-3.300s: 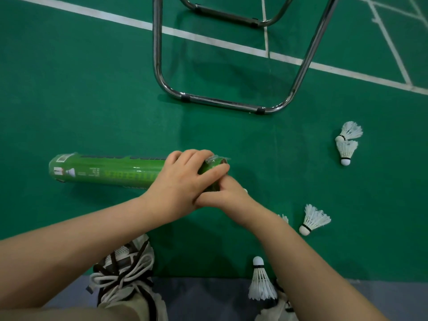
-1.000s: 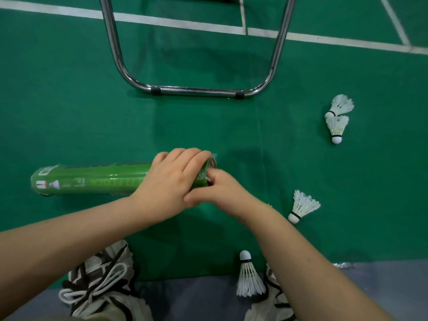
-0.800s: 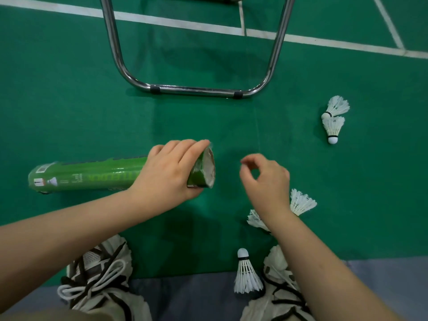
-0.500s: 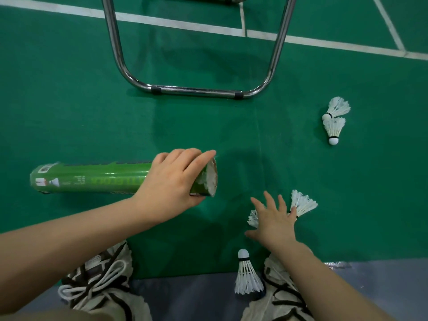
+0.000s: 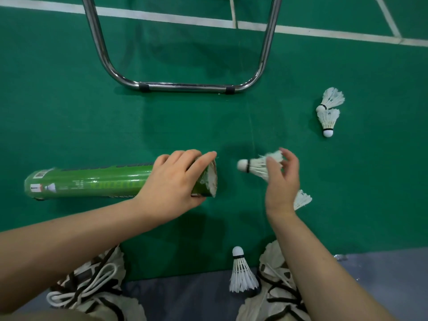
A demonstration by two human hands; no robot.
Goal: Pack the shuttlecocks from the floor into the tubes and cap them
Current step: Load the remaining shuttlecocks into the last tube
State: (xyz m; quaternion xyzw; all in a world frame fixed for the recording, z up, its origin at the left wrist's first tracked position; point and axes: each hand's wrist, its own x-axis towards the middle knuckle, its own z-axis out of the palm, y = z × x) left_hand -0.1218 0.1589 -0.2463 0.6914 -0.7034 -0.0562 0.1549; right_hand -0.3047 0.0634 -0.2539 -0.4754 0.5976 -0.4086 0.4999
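The left hand (image 5: 172,185) is gripping the green tube (image 5: 92,183). The right hand (image 5: 281,177) is pinching a shuttlecock (image 5: 253,167); its round tip should slide straight in.

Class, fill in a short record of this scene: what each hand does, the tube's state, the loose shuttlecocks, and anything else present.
Left hand: grips tube near its open end.
Tube: horizontal, near end uncapped, white feathers show inside.
Right hand: pinches held shuttlecock, cork toward tube mouth.
Loose: touching pair at right; half-hidden shuttlecock behind right hand; upright shuttlecock by shoes.
Other: chair frame.
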